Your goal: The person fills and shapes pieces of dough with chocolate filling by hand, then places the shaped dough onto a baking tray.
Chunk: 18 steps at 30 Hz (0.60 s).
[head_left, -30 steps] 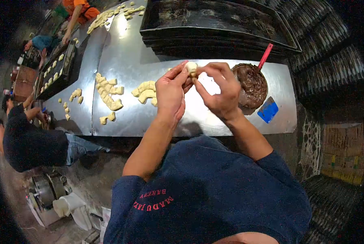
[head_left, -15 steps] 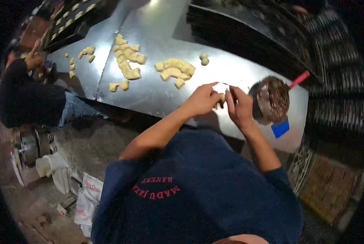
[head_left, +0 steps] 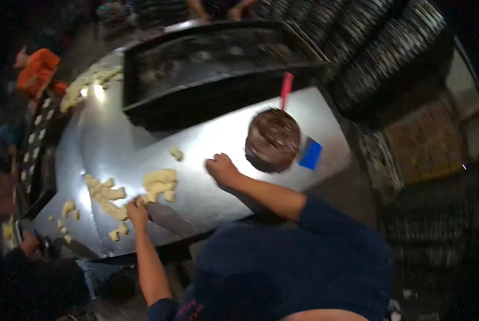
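Worktable: a shiny silver metal table lies under both your hands.
Trays: a stack of black rectangular metal trays stands beyond your right hand.
Shirt: you wear a dark navy fabric shirt, on the near side of your hands.
Paste: a round mass of glossy dark-brown paste sits to the right of your right hand.
Dough: a pale-yellow arched dough cluster lies just beyond your left hand; a long, lumpy pale-yellow dough strip lies to its left.
Right hand: your right hand is curled over the table; you cannot tell whether it holds anything.
Left hand: your left hand has its fingertips at the dough between cluster and strip; blur hides whether they pinch any.
Scraper: a flat blue scraper lies past the paste from your right hand.
Lettering: small pinkish-red shirt lettering, below your left hand, is too blurred to read.
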### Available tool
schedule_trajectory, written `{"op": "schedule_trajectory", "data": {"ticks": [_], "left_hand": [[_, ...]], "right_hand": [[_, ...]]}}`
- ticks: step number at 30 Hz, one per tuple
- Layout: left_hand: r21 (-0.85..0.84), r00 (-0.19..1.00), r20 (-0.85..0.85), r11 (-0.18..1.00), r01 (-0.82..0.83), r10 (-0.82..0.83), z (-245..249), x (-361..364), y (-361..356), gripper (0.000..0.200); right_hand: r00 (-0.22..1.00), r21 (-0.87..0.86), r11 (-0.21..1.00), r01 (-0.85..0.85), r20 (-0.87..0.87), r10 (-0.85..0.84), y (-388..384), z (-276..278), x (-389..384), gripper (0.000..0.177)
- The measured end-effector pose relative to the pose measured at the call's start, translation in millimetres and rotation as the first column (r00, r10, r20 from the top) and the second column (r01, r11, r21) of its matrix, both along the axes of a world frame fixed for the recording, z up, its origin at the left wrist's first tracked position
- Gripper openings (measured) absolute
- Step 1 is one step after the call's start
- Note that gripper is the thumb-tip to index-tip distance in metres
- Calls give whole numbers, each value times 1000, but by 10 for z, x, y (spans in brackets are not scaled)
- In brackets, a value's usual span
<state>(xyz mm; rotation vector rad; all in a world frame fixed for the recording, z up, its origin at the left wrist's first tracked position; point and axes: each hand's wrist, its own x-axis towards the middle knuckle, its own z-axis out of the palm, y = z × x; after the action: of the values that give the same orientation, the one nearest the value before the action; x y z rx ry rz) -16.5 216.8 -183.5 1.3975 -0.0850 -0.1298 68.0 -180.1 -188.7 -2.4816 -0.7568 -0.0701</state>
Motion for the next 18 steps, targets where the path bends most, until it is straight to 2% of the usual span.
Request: {"op": "schedule_trajectory", "data": {"ticks": [1, 2, 3, 4, 5, 6, 8, 10, 11, 12, 13, 14, 16, 17, 18], "left_hand": [[607, 938, -35, 753, -254, 344, 114, -134, -192, 31], [949, 750, 115, 151, -277, 652, 134, -326, -221, 25], [909, 673, 202, 119, -400, 711, 67, -397, -277, 23], [857, 594, 279, 84, -509, 755, -21, -497, -331, 22], [781, 557, 322, 117, -613, 766, 92, -518, -501, 20], [694, 522, 357, 154, -703, 775, 171, -484, -681, 19], [852, 742, 294, 186, -489, 603, -18, -488, -772, 20], [871, 754, 348, 105, -480, 558, 260, -626, -1057, 21], [873, 744, 354, 86, -481, 566, 209, -735, -1074, 21], [869, 764, 376, 88, -488, 524, 121, -827, -1047, 21], [860, 780, 402, 95, -502, 480, 84, -819, -999, 21], [848, 765, 421, 87, -522, 488, 94, -755, -988, 21], [840, 788, 400, 157, -519, 467, 130, -843, -1108, 24], [854, 788, 366, 157, -496, 495, 144, -801, -1153, 28], [854, 792, 358, 169, -492, 494, 160, -747, -1155, 28]], "right_hand": [[997, 96, 993, 74, 31, -78, -90, -249, -90, 28], [994, 221, 973, 64, 76, -83, -96, -90, -332, 32], [995, 203, 976, 79, 50, -91, -94, 73, -517, 34], [998, 147, 989, 28, 56, -37, -31, -3, -644, 31], [999, 157, 987, -36, 45, 29, 151, 261, -725, 27], [992, 145, 986, -82, 104, 67, 346, 278, -673, 24], [982, 86, 986, -143, 136, 130, 574, 235, -354, 19], [990, 134, 988, -83, 126, 66, 467, 16, -18, 9], [993, 196, 980, 42, 98, -62, 328, 136, -82, 8], [990, 221, 975, 33, 124, -62, 179, 332, -220, 5], [990, 199, 979, 39, 126, -65, 64, 229, -376, 7], [990, 179, 983, -40, 143, 15, -7, 112, -478, 14], [983, 234, 965, -114, 170, 75, 169, 22, -637, 19], [984, 197, 968, -158, 119, 137, 302, -2, -618, 22], [973, 229, 955, -186, 176, 147, 436, 196, -532, 17]]}}
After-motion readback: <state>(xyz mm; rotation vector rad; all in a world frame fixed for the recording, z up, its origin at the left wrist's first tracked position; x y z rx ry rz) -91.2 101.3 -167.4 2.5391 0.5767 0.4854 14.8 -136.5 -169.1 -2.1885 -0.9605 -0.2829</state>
